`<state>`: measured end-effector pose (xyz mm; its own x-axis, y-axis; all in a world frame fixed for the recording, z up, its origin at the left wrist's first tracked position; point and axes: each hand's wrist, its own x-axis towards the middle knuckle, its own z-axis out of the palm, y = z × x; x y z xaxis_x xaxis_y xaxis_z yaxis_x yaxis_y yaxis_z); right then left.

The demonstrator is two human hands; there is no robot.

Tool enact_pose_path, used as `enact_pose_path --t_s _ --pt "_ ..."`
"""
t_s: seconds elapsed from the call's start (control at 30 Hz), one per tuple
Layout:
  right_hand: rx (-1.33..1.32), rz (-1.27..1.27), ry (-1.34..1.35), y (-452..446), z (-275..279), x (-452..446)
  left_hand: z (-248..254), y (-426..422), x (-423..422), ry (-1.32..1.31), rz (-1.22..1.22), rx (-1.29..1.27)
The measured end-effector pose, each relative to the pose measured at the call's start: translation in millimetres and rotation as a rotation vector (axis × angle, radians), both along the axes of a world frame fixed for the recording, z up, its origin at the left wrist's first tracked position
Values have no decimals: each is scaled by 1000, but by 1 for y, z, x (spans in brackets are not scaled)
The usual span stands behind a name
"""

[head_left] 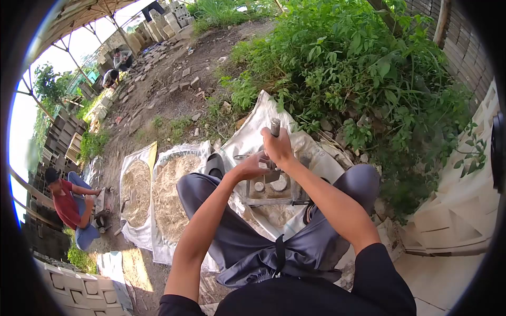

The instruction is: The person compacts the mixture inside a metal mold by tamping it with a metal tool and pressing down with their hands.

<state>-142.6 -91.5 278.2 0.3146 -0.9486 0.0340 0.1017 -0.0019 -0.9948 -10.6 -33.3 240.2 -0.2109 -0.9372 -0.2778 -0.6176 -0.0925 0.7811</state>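
Here, a grey rod (blunt-ended) protrudes from the right hand.

"What's beyond the right hand?"
"Leafy plants; pale blocks off to its right;"
"And left of the left hand?"
"A red-shirted person, well apart;"

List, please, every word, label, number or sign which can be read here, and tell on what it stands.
"PUK PESTA", as best it reads, on the top edge of the white sack; the letters around it are too blurred to read.
No other readable text.
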Motion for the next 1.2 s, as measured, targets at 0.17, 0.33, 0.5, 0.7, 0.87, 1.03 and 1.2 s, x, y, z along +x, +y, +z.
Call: enact_pose_path --t_s 0.17,0.33,0.5,0.7,0.87,1.03,1.2 --pt "141 25 -181 -15 9 8 2 12 -26 -149 73 59" --pt "62 224 -264 -35 19 7 -48 -9 3 -2 -79 62" --pt "2 118 -154 -49 -36 33 -57 -25 30 29 13 167" --pt "-110 149 13 -48 -66 52 -161 -4 47 -501 764 294" --pt "-81 170 -99 -51 -65 45 -248 28 28 -445 810 28" --pt "-122 -105 -356 -41 -93 28 -249 36 35 -230 907 -87" --pt "-10 -137 -495 -30 -102 11 -256 35 43 -194 886 36"
